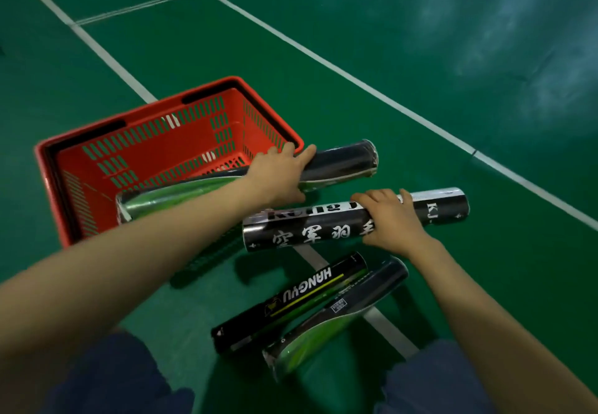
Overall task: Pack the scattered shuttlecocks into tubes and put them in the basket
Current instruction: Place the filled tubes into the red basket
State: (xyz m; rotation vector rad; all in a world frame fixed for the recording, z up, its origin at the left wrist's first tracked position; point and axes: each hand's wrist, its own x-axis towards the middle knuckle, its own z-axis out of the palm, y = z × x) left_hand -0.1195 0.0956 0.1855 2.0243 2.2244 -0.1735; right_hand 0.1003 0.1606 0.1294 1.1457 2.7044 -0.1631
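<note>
The packing looks done and the loading is only starting: no loose shuttlecocks show anywhere on the green court floor (pixel 420 57), and four tubes are in view, none of them yet lying in the red slotted plastic basket (pixel 155 158). The part of the basket's bottom that shows holds nothing. The left hand (pixel 278 176) is wrapped over the long green-and-black glossy tube (pixel 339 163), which lies slantwise across the basket's near right corner, one end over the basket and the other sticking out past its right side (whether it touches the rim I cannot tell). Just to the right of the basket and nearer the person, the right hand (pixel 391 219) clasps the black cardboard tube with white Chinese lettering (pixel 307 231), fingers curled over its top. Nearer again, between the knees, the black tube marked HANGYU with a yellow stripe (pixel 291 300) and a second black tube with a green end (pixel 339 313) lie side by side on the floor, touching or nearly so. By my reckoning all four tubes have to go in, starting with the two in hand. What is inside the tubes is hidden.
</note>
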